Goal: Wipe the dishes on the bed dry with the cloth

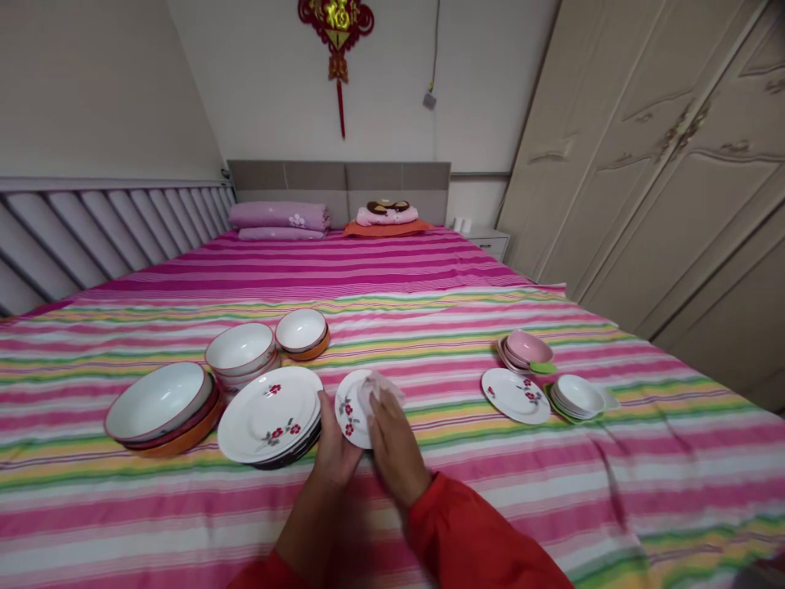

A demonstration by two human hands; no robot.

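Plate stack (270,419) just left of held small plate (351,413).

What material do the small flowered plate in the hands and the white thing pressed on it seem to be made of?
The small plate, held by the left hand, looks like glazed ceramic or perhaps melamine: white, smooth, slightly shiny, with printed red flowers. The white thing under the right hand looks like soft tissue or thin cloth: matte and crumpled, with folds. The blur leaves it open.
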